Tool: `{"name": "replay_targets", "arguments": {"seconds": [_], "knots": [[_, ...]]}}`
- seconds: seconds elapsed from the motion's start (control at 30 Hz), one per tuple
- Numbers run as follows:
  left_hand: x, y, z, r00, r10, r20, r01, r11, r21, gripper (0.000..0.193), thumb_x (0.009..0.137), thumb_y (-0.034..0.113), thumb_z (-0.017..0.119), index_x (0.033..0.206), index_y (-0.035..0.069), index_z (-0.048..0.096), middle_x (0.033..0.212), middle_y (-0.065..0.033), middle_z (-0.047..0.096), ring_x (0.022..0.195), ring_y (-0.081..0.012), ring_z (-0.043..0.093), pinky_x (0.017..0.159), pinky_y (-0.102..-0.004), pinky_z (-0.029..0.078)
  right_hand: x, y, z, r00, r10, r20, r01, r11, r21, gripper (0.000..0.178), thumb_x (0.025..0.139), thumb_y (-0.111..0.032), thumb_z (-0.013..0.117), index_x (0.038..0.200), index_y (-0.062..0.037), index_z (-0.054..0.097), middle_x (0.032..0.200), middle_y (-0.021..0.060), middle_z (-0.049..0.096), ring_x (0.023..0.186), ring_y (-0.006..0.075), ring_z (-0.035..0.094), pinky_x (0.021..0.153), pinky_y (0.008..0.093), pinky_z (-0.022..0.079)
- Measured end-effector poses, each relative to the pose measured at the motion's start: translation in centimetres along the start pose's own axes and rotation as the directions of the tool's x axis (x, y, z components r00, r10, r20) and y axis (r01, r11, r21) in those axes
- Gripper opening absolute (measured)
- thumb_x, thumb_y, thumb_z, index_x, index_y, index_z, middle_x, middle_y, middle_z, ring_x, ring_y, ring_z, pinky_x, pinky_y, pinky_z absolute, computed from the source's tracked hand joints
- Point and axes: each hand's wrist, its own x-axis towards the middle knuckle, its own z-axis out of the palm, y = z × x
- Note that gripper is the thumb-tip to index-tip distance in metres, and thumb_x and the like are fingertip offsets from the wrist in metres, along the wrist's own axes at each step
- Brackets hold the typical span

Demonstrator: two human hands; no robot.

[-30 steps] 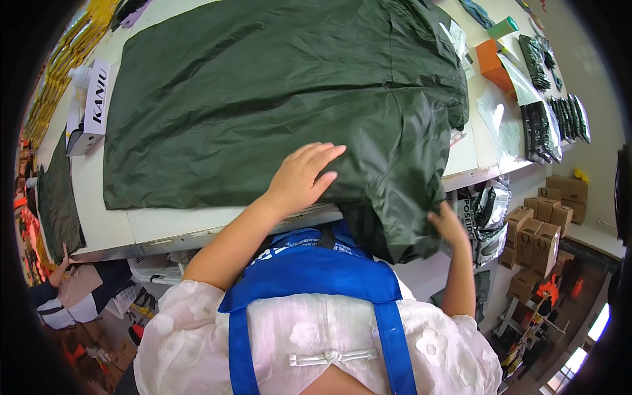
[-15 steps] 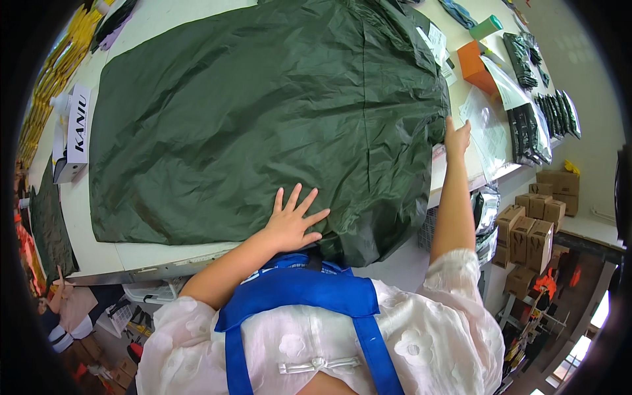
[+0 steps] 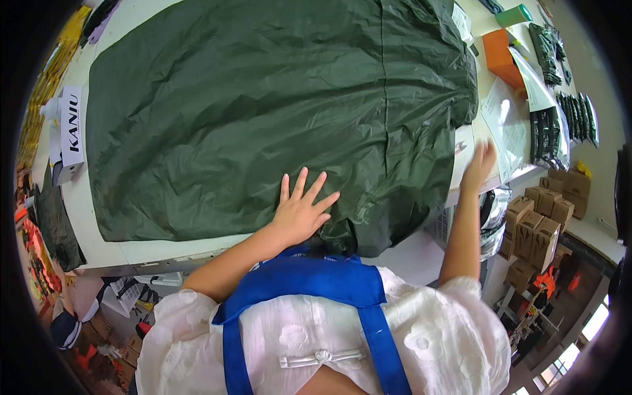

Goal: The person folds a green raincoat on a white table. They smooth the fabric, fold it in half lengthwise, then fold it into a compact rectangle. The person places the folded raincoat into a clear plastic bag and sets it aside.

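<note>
Left hand (image 3: pixel 299 216) splayed flat on dark green fabric (image 3: pixel 263 118); right hand (image 3: pixel 478 170) blurred, can't tell grip. White box (image 3: pixel 72 135): black capital lettering.

Left hand (image 3: pixel 297 216) on fabric (image 3: pixel 263 125), right (image 3: pixel 478 168) apparently off

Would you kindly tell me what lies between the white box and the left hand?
In the head view, a narrow strip of white table, then dark green fabric, reaching under the left hand.
</note>
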Motion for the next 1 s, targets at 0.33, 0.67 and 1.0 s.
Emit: {"name": "replay_targets", "arguments": {"seconds": [0.33, 0.67, 1.0], "knots": [[0.2, 2.8, 1.1, 0.966, 0.250, 0.059, -0.246, 0.967, -0.073, 0.063, 0.084, 0.046, 0.059, 0.139, 0.022, 0.042, 0.146, -0.0109, 0.037, 0.137, -0.0290, 0.031, 0.111, -0.0590, 0.014, -28.3, 6.6, -10.8, 0.378, 0.723, 0.579, -0.914, 0.392, 0.107, 0.039, 0.086, -0.035, 0.060, 0.111, -0.0059, 0.058, 0.106, 0.0100, 0.063, 0.089, 0.0238, 0.062, 0.078, 0.0356, 0.048], [-4.7, 6.6, -1.0, 0.994, 0.096, -0.043, -0.103, 0.806, -0.583, 0.033, 0.070, 0.006, 0.062, 0.102, 0.001, 0.053, 0.109, -0.0203, 0.054, 0.099, -0.0367, 0.052, 0.085, -0.0403, 0.044, -21.5, -15.4, -11.3, 0.464, 0.128, 0.876, -0.876, -0.076, 0.475, 0.053, 0.096, -0.046, 0.044, 0.131, -0.0077, 0.050, 0.129, 0.0112, 0.054, 0.115, 0.0277, 0.053, 0.103, 0.0420, 0.038], [-6.4, 4.4, -7.2, 0.957, 0.173, 0.232, 0.205, 0.158, -0.966, 0.057, 0.082, 0.022, 0.072, 0.130, -0.001, 0.050, 0.128, -0.0112, 0.056, 0.117, -0.0193, 0.051, 0.101, -0.0330, 0.038, -16.8, -25.4, 0.8, 0.325, -0.083, 0.942, -0.260, 0.950, 0.173, 0.037, 0.097, -0.023, 0.048, 0.129, -0.0039, 0.053, 0.122, 0.0081, 0.059, 0.108, 0.0155, 0.055, 0.088, 0.0258, 0.044]]}}
